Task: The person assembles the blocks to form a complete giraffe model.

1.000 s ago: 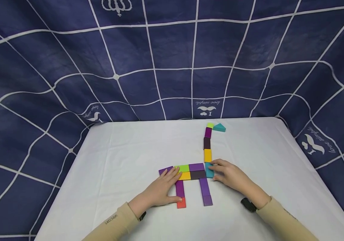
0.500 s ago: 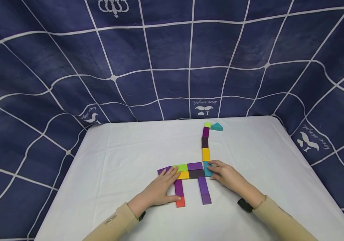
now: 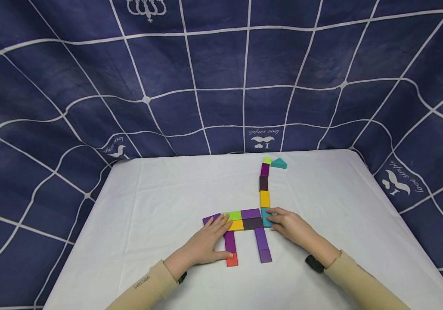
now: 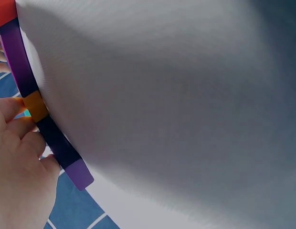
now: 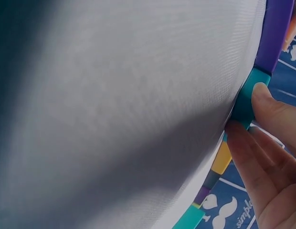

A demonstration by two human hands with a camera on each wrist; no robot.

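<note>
My right hand [image 3: 292, 227] pinches a teal block [image 3: 264, 218] between thumb and fingers; the right wrist view shows the thumb near one end. The block lies flat against the right side of a two-row group of blocks: lime [image 3: 235, 214] and purple [image 3: 251, 213] above, yellow [image 3: 238, 225] and dark brown [image 3: 253, 223] below. Fingers spread, my left hand [image 3: 204, 244] rests on the group's left part. Its thumb touches a red block [image 3: 232, 260] below a magenta one [image 3: 230, 242]. The left fingers partly cover a tilted purple block [image 3: 210, 219].
Above the teal block runs a column: yellow [image 3: 265, 199], dark [image 3: 264, 183], magenta [image 3: 265, 169] and lime [image 3: 267, 160] blocks, with a teal triangle [image 3: 279, 164] beside its top. Two purple blocks [image 3: 261, 239] extend below the group. A blue curtain [image 3: 221, 107] surrounds the white table [image 3: 167, 185].
My right hand has slid the teal block slightly left, closer to the group. My left hand stays in place on the blocks. The head view has shifted a little.
</note>
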